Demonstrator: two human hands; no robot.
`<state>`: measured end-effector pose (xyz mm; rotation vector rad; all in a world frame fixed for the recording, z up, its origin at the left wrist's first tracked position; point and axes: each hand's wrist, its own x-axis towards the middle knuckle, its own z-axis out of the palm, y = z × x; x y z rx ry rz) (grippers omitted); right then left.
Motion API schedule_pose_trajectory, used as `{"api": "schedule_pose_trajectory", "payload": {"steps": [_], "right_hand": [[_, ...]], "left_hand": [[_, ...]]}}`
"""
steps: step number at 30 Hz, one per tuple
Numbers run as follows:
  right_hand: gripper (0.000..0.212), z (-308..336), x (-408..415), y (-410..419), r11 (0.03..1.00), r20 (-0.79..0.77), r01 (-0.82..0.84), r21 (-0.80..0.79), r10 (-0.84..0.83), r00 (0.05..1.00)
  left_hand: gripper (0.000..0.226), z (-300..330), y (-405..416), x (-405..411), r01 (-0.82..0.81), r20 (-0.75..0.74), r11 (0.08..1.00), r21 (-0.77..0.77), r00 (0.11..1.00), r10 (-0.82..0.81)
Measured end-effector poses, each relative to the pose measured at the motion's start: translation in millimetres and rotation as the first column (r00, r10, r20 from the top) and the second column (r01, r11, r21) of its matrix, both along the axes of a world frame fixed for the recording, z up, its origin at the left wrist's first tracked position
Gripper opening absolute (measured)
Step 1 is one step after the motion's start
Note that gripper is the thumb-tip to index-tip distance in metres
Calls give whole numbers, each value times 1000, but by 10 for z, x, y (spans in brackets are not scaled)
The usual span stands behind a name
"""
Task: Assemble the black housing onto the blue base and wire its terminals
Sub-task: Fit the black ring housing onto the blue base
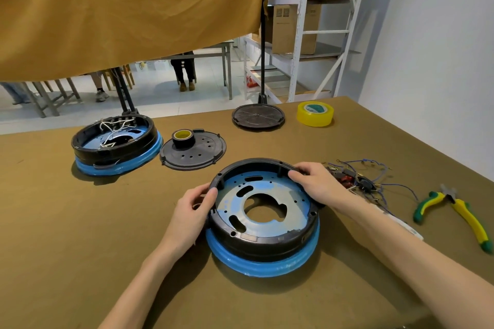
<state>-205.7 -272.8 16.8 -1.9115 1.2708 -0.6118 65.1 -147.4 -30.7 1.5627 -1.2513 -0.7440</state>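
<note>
1. Head view, centre-bottom of frame: the black ring-shaped plastic housing (263,238) sits on the blue round base (263,264), on the olive-brown cloth-covered table (80,235). It looks seated or nearly so; whether it has fully clicked home cannot be told.
2. Left hand (193,208) grips the housing rim on its left side, thumb over the top edge, fingers curled on the outer wall. Right hand (314,184) grips the upper-right rim the same way. Both hold the housing and nothing else.
3. Inside the ring only the bare blue plate with its cut-outs shows: no wires or terminals fitted.
4. Right of centre: a loose bundle of blue wires with small red and black terminal parts (358,181) lies just beside the right wrist, not connected. Green-and-yellow-handled pliers (454,211) lie further right, untouched.
5. Upper left: a second black-on-blue unit with white wires inside (115,141), probably a finished reference.
6. Judgement: housing placement about done; all wiring is left.
</note>
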Motion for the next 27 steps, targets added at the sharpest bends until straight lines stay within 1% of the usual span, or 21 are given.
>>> {"api": "schedule_pose_trajectory", "payload": {"steps": [2, 5, 10, 12, 14, 16, 17, 18, 20, 21, 22, 23, 26, 27], "right_hand": [[18, 7, -91, 10, 999, -12, 38, 9, -38, 999], [20, 53, -170, -19, 997, -59, 56, 50, -53, 997], [21, 114, -229, 6, 987, -63, 65, 146, -56, 996], [22, 119, -251, 62, 988, -78, 65, 140, -54, 996], [24, 114, -246, 126, 992, -106, 55, 115, -43, 993], [29, 120, -234, 163, 993, -105, 42, 109, -31, 994], [29, 137, -242, 173, 994, -105, 33, 108, -22, 994], [28, 158, -256, 175, 993, -91, 25, 117, -14, 996], [24, 198, -282, 153, 979, -1, 16, 201, -17, 1000], [23, 217, -279, 146, 965, 66, 11, 261, -30, 997], [23, 222, -266, 139, 957, 103, 12, 291, -44, 994], [23, 223, -255, 138, 962, 92, 27, 271, -54, 994], [33, 212, -289, 208, 996, -117, 73, 50, -67, 991], [37, 198, -330, 247, 997, -143, 72, 15, -69, 987]], "left_hand": [[36, 24, -53, 20, 8, 1, 1000, 11, 1000, -8], [36, 100, -112, 36, 26, -23, 1000, 10, 999, -26], [28, 206, -232, 158, 85, 8, 994, 76, 996, -85], [30, 210, -309, 220, 110, 18, 991, 78, 994, -112], [43, 190, -404, 267, 182, -40, 979, 89, 983, -179], [53, 186, -457, 275, 263, -159, 950, 170, 958, -237], [56, 187, -461, 271, 282, -180, 940, 195, 952, -248], [59, 193, -455, 262, 276, -161, 940, 200, 956, -246], [59, 218, -389, 226, 212, -43, 962, 169, 977, -208], [55, 223, -331, 206, 177, 9, 973, 148, 984, -180], [50, 212, -272, 181, 150, 27, 980, 129, 988, -155], [45, 191, -218, 151, 136, 17, 985, 102, 990, -139], [32, 134, -130, 44, 127, -29, 991, 30, 992, -126], [28, 127, -124, 10, 127, -40, 992, 15, 991, -126]]}}
